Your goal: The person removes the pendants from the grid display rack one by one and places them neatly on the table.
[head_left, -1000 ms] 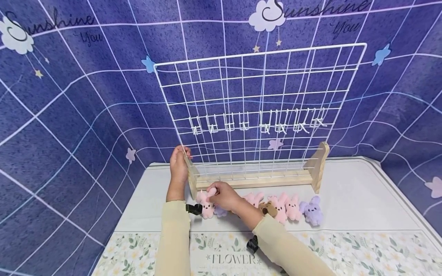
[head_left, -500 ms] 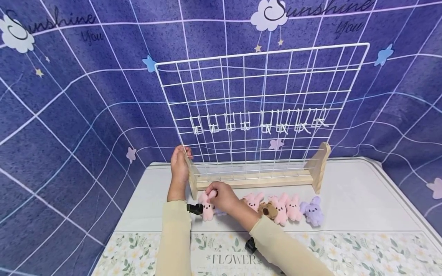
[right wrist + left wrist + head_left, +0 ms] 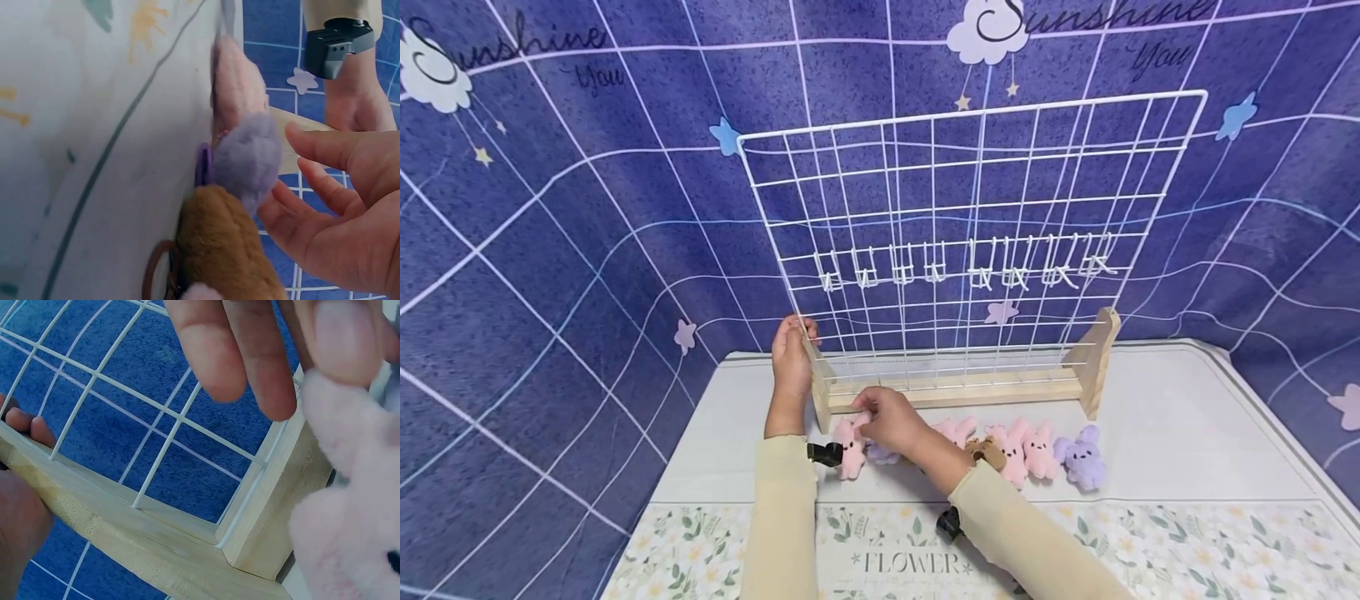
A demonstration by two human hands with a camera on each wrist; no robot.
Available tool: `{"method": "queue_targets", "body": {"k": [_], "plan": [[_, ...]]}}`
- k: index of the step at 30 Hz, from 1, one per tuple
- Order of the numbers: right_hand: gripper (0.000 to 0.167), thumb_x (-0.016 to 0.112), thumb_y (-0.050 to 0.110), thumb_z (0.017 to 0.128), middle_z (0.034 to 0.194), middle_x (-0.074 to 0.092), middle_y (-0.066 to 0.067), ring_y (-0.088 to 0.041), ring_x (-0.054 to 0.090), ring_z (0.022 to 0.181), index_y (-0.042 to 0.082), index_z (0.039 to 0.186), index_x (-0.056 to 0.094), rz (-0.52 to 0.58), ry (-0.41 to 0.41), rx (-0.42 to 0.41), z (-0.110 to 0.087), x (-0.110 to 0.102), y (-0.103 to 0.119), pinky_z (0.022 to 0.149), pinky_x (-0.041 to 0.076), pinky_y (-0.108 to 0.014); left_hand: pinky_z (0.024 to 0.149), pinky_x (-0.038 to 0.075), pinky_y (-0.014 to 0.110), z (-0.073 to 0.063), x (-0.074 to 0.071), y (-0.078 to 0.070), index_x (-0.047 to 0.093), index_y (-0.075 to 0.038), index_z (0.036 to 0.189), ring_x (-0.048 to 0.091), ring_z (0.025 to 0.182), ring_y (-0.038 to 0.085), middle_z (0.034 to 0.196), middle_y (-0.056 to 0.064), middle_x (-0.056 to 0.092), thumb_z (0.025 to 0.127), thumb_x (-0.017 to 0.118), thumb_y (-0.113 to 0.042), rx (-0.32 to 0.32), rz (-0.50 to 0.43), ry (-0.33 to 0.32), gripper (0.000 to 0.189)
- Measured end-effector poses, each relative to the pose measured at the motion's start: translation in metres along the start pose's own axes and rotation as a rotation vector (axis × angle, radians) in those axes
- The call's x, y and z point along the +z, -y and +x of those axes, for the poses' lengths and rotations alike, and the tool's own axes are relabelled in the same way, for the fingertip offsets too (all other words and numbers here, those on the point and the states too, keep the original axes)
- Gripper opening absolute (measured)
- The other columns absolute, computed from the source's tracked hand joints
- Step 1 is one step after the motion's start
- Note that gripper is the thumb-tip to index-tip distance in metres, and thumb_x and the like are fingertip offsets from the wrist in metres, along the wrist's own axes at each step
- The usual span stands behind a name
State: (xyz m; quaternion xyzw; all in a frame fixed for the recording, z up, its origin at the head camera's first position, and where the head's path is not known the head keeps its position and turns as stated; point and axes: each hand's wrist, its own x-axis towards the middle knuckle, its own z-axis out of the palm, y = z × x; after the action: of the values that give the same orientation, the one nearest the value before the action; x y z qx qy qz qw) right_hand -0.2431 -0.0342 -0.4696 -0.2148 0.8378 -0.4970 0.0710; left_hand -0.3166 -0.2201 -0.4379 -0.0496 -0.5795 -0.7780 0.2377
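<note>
My left hand [image 3: 792, 358] grips the left wooden upright of a white wire grid rack [image 3: 932, 200]. In the left wrist view its fingertips [image 3: 25, 422] curl round behind the wooden upright [image 3: 112, 519]. My right hand [image 3: 891, 421] is over the left end of a row of plush toys, beside the ear of a pink plush bunny [image 3: 850, 454]. Its thumb and fingers are spread apart in the right wrist view, with nothing pinched between them, next to a purple plush [image 3: 247, 159]. In the left wrist view the right thumb overlaps the bunny's ear tip [image 3: 331, 394].
Several white hooks [image 3: 934, 271] hang in a row across the grid. Along its wooden base lie more plush toys: a brown one [image 3: 987, 452], pink bunnies [image 3: 1041, 450] and a purple one [image 3: 1084, 458]. A patterned cloth [image 3: 1150, 542] covers the table's front. Blue curtains stand behind.
My right hand has lifted slightly and its fingers have loosened at the pink bunny's ear. The bunny has turned a little. My left hand keeps its grip on the rack.
</note>
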Motion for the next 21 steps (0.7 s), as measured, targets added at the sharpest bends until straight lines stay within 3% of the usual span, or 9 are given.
{"method": "queue_targets", "body": {"k": [2,5,8,10,12,15,18,20,21], "plan": [[0.033,0.075,-0.011,0.082,0.118,0.074,-0.021,-0.033,0.069,0.109,0.002,0.112,0.072,-0.01,0.012,0.005,-0.003,-0.002,0.002,0.096,0.058,-0.041,0.075,0.05,0.021,0.0,-0.001,0.0,0.057,-0.015,0.093,0.052,0.08,0.012,0.081,-0.004,0.055,0.11,0.034,-0.01,0.006,0.005,0.004,0.029],[0.036,0.076,-0.008,0.083,0.127,0.073,-0.019,-0.038,0.065,0.128,0.002,0.117,0.071,-0.039,0.031,0.004,-0.009,-0.006,0.004,0.111,0.052,-0.052,0.077,0.052,0.021,-0.001,-0.002,-0.001,0.057,-0.015,0.094,0.053,0.082,0.013,0.082,-0.004,0.056,0.111,0.033,-0.011,0.009,0.025,0.012,0.029],[0.039,0.076,-0.005,0.085,0.136,0.07,-0.017,-0.038,0.061,0.134,0.002,0.123,0.071,-0.069,0.054,0.001,-0.017,-0.011,0.005,0.117,0.046,-0.056,0.077,0.053,0.021,-0.002,-0.003,-0.001,0.058,-0.014,0.095,0.055,0.082,0.013,0.083,-0.003,0.057,0.11,0.033,-0.011,0.003,0.043,0.015,0.029],[0.04,0.076,-0.003,0.087,0.141,0.067,-0.018,-0.036,0.066,0.119,0.002,0.127,0.07,-0.083,0.065,-0.007,-0.022,-0.015,0.007,0.112,0.05,-0.054,0.077,0.053,0.02,-0.001,-0.004,-0.002,0.057,-0.013,0.096,0.055,0.082,0.015,0.084,-0.003,0.057,0.11,0.033,-0.01,0.001,0.063,0.026,0.029],[0.041,0.075,0.0,0.089,0.139,0.067,-0.019,-0.026,0.069,0.089,0.004,0.129,0.069,-0.082,0.077,-0.012,-0.027,-0.02,0.009,0.092,0.058,-0.044,0.078,0.054,0.022,-0.001,-0.004,-0.005,0.057,-0.013,0.096,0.056,0.083,0.014,0.084,-0.003,0.058,0.11,0.032,-0.009,0.006,0.086,0.041,0.028],[0.041,0.074,0.004,0.092,0.118,0.072,-0.018,-0.013,0.049,0.055,0.006,0.133,0.067,-0.089,0.1,-0.004,-0.036,-0.031,0.015,0.062,0.052,-0.031,0.086,0.055,0.029,0.0,-0.004,-0.009,0.056,-0.013,0.099,0.059,0.086,0.012,0.088,-0.004,0.059,0.109,0.032,-0.008,0.022,0.134,0.071,0.027],[0.041,0.072,0.01,0.096,0.124,0.071,-0.015,-0.009,0.041,0.047,0.01,0.137,0.065,-0.132,0.106,0.016,-0.048,-0.046,0.02,0.063,0.052,-0.032,0.092,0.055,0.029,-0.001,-0.003,-0.011,0.056,-0.009,0.104,0.061,0.091,0.01,0.093,-0.003,0.059,0.11,0.03,-0.007,0.06,0.181,0.093,0.026],[0.041,0.07,0.014,0.098,0.142,0.065,-0.015,-0.009,0.052,0.058,0.014,0.139,0.064,-0.174,0.09,0.033,-0.056,-0.055,0.025,0.079,0.056,-0.038,0.092,0.054,0.024,-0.002,-0.002,-0.012,0.056,-0.004,0.107,0.062,0.094,0.011,0.096,-0.002,0.058,0.11,0.03,-0.005,0.096,0.225,0.092,0.026],[0.041,0.069,0.015,0.1,0.149,0.061,-0.016,-0.015,0.058,0.058,0.015,0.14,0.063,-0.178,0.085,0.045,-0.06,-0.059,0.026,0.078,0.059,-0.042,0.092,0.054,0.021,-0.003,-0.001,-0.013,0.055,-0.001,0.109,0.062,0.095,0.013,0.097,0.0,0.058,0.11,0.029,-0.005,0.117,0.248,0.091,0.026]]}}
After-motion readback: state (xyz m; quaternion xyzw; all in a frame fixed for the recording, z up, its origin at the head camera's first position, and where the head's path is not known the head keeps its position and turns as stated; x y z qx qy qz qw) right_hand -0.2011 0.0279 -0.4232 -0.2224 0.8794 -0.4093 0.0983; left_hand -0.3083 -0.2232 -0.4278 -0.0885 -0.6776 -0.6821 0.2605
